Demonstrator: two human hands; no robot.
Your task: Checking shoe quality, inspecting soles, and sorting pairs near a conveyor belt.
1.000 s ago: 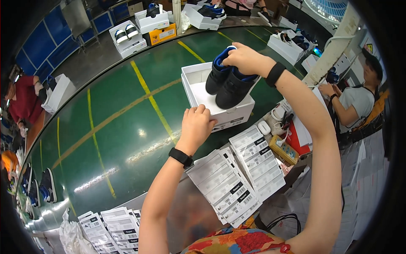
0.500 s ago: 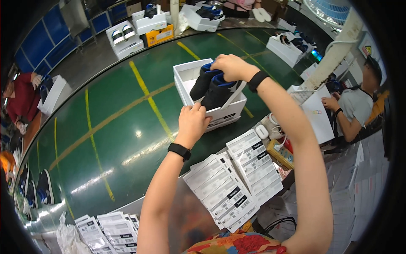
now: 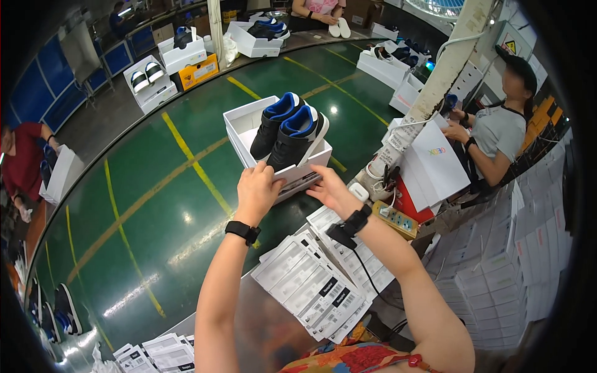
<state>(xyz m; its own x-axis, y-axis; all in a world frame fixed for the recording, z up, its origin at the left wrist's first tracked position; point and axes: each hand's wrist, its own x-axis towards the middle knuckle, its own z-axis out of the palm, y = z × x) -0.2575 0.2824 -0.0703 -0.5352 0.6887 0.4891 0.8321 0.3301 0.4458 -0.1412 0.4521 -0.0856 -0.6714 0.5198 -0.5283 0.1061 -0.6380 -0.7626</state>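
On the smooth green desk (image 3: 149, 224), matte black shoes (image 3: 292, 146) with blue lining lean inside a rectangular white cardboard box (image 3: 319, 158). The left hand (image 3: 256, 189) curls round its near rim; the right hand (image 3: 334, 189), half open, touches that side, grip unclear.
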